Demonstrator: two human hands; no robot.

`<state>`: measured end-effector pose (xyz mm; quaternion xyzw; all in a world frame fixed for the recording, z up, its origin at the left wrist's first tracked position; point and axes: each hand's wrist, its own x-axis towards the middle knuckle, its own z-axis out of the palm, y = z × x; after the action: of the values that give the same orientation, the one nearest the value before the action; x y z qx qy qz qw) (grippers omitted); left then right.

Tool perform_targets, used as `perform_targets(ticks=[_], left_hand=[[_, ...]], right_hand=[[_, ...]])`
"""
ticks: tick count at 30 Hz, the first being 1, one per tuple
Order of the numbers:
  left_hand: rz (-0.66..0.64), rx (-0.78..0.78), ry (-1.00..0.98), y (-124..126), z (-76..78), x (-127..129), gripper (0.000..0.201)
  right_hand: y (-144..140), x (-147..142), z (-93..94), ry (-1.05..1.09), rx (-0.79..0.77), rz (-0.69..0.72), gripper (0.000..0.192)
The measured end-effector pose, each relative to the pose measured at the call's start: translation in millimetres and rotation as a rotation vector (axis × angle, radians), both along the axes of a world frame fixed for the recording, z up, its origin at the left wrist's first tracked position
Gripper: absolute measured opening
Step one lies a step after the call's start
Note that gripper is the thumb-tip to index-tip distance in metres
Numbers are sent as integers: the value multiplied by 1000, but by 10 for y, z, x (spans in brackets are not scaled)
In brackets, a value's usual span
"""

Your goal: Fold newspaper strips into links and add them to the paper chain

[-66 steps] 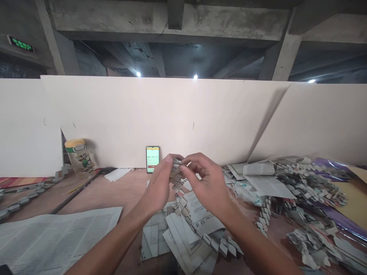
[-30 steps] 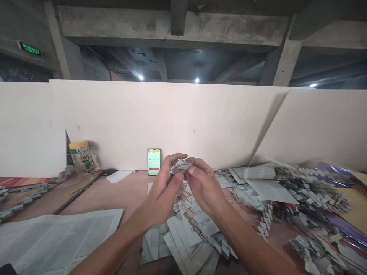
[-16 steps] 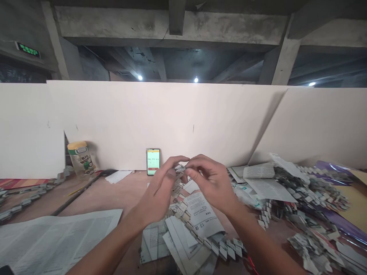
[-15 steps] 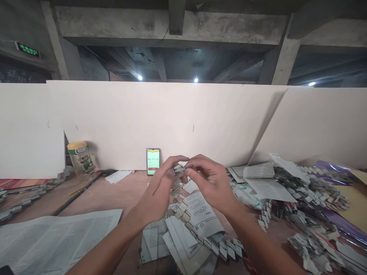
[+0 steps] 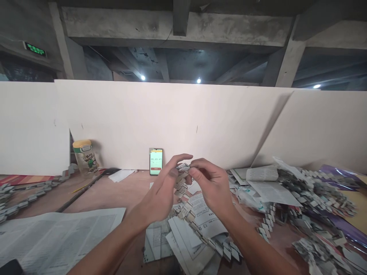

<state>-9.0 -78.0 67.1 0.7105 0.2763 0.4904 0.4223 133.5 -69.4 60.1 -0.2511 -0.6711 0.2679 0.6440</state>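
Both hands have shifted slightly rightward and lower in view since half a second ago, though they stay joined over the same link of paper. The left hand [image 5: 160,194] pinches the top end of a folded newspaper chain [image 5: 183,179] with thumb and forefinger, its other fingers stretched out above; the right hand [image 5: 212,187] grips the same end from the other side, fingers curled around it. That top link sits right between the fingertips of the two hands, raised off the table.

From there the chain hangs down below the hands in a zigzag of small squarish folds, each grey-white with printed text, one tucked into the next. It trails under the right wrist and across loose newspaper strips [image 5: 183,244] lying on the brown table [image 5: 114,194] beneath both forearms.

Beyond the hands, just behind the left fingertips, a phone [image 5: 156,161] leans upright against the pale board, its screen lit green with a timer. Far out to the left of the left hand stands a jar [image 5: 84,156] with a yellow lid, and a second chain [image 5: 25,191] runs along the table edge there. A flat newspaper sheet [image 5: 57,236] lies beside the left forearm. To the right of the right hand sprawls a big heap of finished chains [image 5: 312,198].
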Motion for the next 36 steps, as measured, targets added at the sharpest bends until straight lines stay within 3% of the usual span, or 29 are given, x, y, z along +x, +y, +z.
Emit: perform_targets(ticks=[3, 9, 14, 22, 27, 32, 36], left_hand=[[0, 4, -37, 13, 13, -8, 37], [-119, -96, -204, 69, -9, 36, 32], [-83, -58, -208, 70, -44, 74, 31], [-96, -60, -225, 90, -98, 106, 32], [-205, -116, -327, 100, -62, 99, 28], [-213, -149, -352, 101, -69, 122, 26], [-331, -214, -365, 96, -95, 157, 32]], right_hand=[[0, 38, 22, -16, -21, -36, 4], [7, 151, 98, -150, -24, -17, 4], [-23, 154, 127, -246, 99, -89, 11], [-50, 85, 89, -159, 180, -94, 11], [-55, 108, 120, -208, 160, -36, 12], [-26, 137, 110, -200, 164, -71, 14], [15, 167, 74, -146, 185, -30, 7]])
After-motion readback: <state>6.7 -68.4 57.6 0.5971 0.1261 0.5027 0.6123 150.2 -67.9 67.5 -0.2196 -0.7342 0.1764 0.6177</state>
